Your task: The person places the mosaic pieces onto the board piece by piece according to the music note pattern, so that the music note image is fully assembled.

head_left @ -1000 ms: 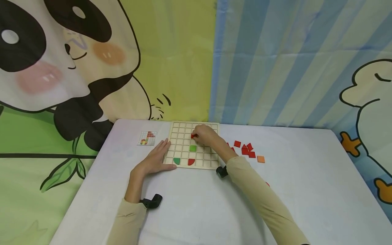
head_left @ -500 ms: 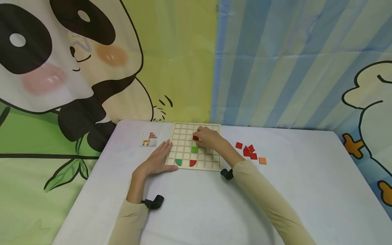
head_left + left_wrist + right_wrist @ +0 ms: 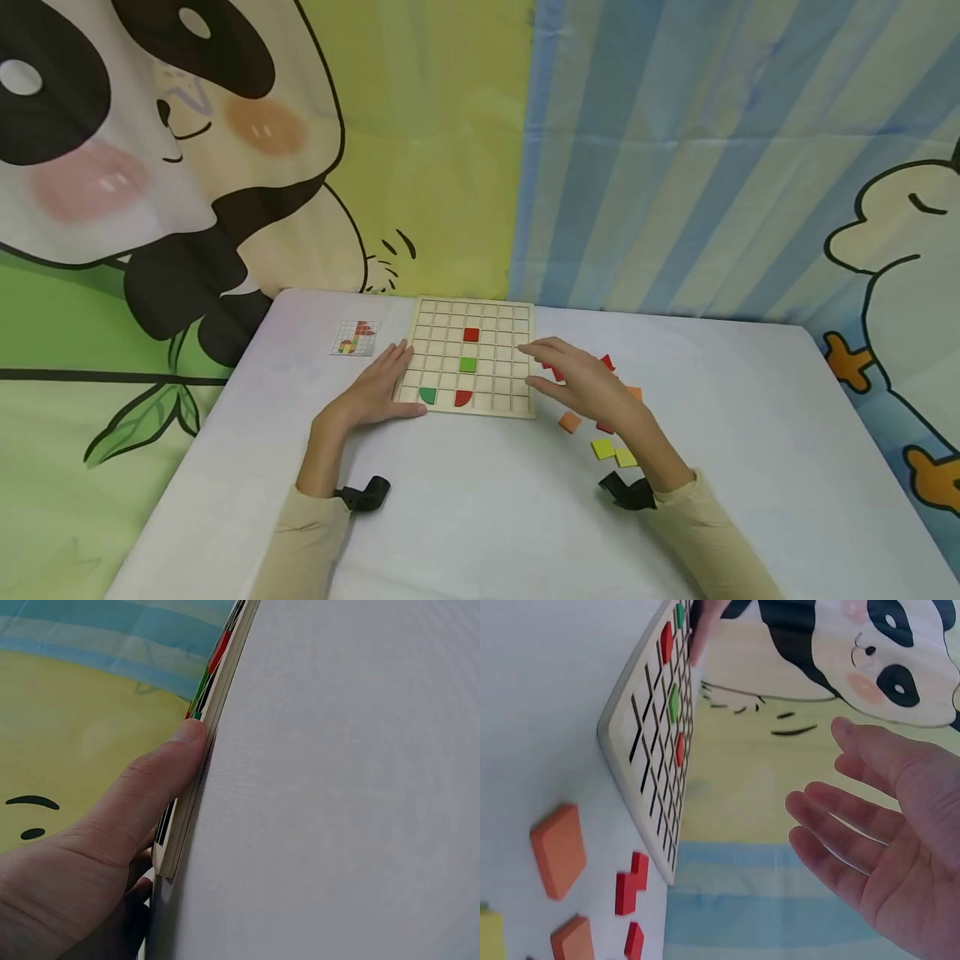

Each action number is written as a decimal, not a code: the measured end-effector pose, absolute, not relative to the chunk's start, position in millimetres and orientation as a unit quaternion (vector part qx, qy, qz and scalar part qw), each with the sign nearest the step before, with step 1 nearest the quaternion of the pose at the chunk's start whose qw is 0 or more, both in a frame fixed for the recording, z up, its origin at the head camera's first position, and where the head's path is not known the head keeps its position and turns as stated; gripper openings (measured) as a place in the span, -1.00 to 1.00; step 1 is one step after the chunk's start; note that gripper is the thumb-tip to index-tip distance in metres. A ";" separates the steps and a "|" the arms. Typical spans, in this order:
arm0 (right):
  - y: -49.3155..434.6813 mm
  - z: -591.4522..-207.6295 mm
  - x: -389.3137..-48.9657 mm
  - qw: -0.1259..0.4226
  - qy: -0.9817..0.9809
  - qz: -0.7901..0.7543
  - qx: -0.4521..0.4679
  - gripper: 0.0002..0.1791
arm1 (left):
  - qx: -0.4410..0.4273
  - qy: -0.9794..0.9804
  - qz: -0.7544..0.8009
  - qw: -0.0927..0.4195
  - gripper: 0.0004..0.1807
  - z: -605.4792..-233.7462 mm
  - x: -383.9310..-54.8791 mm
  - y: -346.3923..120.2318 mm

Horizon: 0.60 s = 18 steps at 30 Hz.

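Note:
A pale wooden grid board (image 3: 438, 352) lies on the table. On it are a red square tile (image 3: 471, 334), a green square tile (image 3: 468, 364), a green rounded tile (image 3: 427, 396) and a red rounded tile (image 3: 463, 398) near the front edge. My left hand (image 3: 372, 386) rests along the board's left side with fingers extended; in the left wrist view its thumb (image 3: 161, 769) lies on the board's edge. My right hand (image 3: 585, 382), fingers apart and holding nothing, hovers just right of the board over loose tiles, partly hiding them.
A small printed card (image 3: 356, 337) with a coloured grid pattern lies left of the board. Orange (image 3: 570, 422), yellow (image 3: 603, 449) and red tiles (image 3: 626, 893) are scattered to the right. Behind the white table (image 3: 480, 517) hangs a cartoon-printed cloth (image 3: 442, 150).
My right hand has let go of the red square tile, now on the board, and moved right to above the loose tiles. The left hand has stayed at the board's left side.

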State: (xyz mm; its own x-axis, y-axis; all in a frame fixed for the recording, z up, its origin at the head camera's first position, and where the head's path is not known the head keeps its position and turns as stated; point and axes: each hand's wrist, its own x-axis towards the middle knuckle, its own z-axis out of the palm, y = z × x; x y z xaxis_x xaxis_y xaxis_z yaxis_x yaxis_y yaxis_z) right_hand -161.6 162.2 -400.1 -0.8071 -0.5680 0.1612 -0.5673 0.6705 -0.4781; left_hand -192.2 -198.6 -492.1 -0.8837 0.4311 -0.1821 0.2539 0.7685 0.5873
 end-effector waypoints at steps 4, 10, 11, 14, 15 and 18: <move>174.7 -402.5 -162.6 -0.018 0.912 -0.284 -0.297 -0.42 | 0.184 0.928 0.286 0.153 0.24 -492.6 -191.6 -198.5; 187.5 -402.6 -168.4 -0.025 0.913 -0.291 -0.286 -0.42 | 0.181 0.929 0.282 0.155 0.25 -495.4 -190.5 -198.4; 189.0 -402.2 -169.0 -0.024 0.912 -0.294 -0.284 -0.42 | 0.181 0.930 0.281 0.154 0.25 -495.5 -190.6 -198.4; 193.0 -400.4 -169.9 -0.023 0.910 -0.303 -0.281 -0.42 | 0.179 0.931 0.279 0.154 0.25 -494.7 -191.3 -198.8; 194.1 -399.9 -170.2 -0.024 0.911 -0.303 -0.278 -0.42 | 0.178 0.931 0.279 0.154 0.26 -494.2 -191.7 -198.9; 198.1 -398.9 -171.7 -0.025 0.912 -0.308 -0.268 -0.43 | 0.178 0.931 0.279 0.157 0.26 -493.0 -192.3 -199.6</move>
State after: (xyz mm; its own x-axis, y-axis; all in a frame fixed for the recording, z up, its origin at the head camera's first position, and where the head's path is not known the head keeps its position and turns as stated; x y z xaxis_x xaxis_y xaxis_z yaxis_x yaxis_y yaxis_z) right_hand -171.7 198.1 -398.9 -0.8546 -0.4743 0.2112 -0.5052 0.6656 -0.5494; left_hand -192.3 -199.6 -493.0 -0.8873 0.4188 -0.1931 0.2436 0.7812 0.5748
